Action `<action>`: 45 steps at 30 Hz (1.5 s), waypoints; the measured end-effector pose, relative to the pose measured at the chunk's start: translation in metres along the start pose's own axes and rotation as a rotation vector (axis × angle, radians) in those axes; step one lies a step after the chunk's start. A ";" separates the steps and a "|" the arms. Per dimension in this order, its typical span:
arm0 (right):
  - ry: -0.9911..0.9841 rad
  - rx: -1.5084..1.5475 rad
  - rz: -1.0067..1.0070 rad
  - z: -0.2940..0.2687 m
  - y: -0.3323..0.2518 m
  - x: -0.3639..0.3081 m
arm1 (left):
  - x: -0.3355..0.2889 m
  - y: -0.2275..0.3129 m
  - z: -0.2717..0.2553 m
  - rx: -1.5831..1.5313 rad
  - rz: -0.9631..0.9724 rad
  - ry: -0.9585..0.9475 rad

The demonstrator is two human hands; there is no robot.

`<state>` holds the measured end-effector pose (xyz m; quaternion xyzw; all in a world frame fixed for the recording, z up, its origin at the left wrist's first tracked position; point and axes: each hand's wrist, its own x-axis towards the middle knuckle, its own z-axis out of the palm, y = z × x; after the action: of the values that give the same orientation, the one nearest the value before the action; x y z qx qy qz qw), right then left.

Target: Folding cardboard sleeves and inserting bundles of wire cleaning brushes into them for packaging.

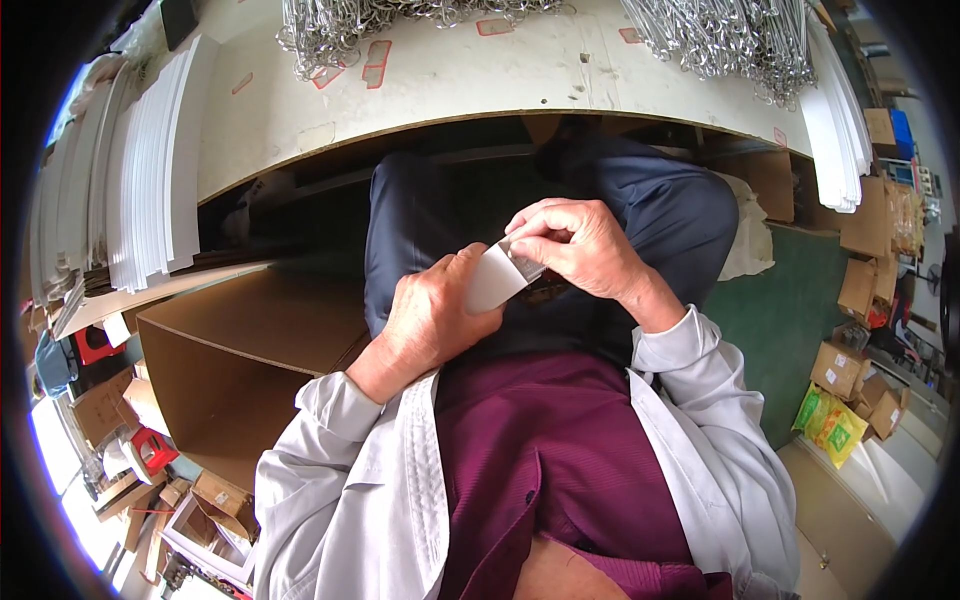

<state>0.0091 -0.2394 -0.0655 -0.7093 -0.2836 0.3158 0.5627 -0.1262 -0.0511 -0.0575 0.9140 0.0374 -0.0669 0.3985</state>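
Over my lap, my left hand (432,308) is wrapped around a small white box (493,282), thumb along its near side. The box is tilted, with its far right end toward my other hand. My right hand (580,243) is closed at that end, thumb and forefinger pinched at the edge by a greyish flap or opening. Whether something small is between those fingertips is hidden.
A white worktable (450,80) spans the far side, bearing piles of metal wire hooks (720,40). Flat white cartons (160,170) are stacked at the left, more white cartons (838,120) at the right. A large open cardboard box (250,330) stands left of my legs.
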 end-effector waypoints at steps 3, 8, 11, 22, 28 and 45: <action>0.018 -0.172 -0.035 0.009 -0.007 0.000 | -0.002 -0.002 0.004 0.000 -0.012 0.005; 0.003 -0.180 -0.071 0.009 -0.001 0.000 | -0.004 -0.003 0.005 0.000 -0.017 0.006; -0.013 -0.047 -0.033 0.007 -0.001 0.000 | -0.004 -0.004 0.006 -0.010 -0.021 0.004; -0.061 -0.024 0.277 -0.003 -0.013 0.004 | -0.004 -0.002 0.004 -0.025 -0.040 -0.006; -0.028 -0.287 0.040 0.003 -0.012 0.002 | -0.003 -0.003 0.008 -0.033 -0.029 0.013; -0.073 0.011 0.142 0.000 -0.003 0.004 | 0.000 -0.001 0.009 -0.038 -0.018 0.034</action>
<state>0.0114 -0.2357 -0.0629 -0.7125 -0.2513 0.3821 0.5322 -0.1272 -0.0573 -0.0644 0.9068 0.0537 -0.0543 0.4145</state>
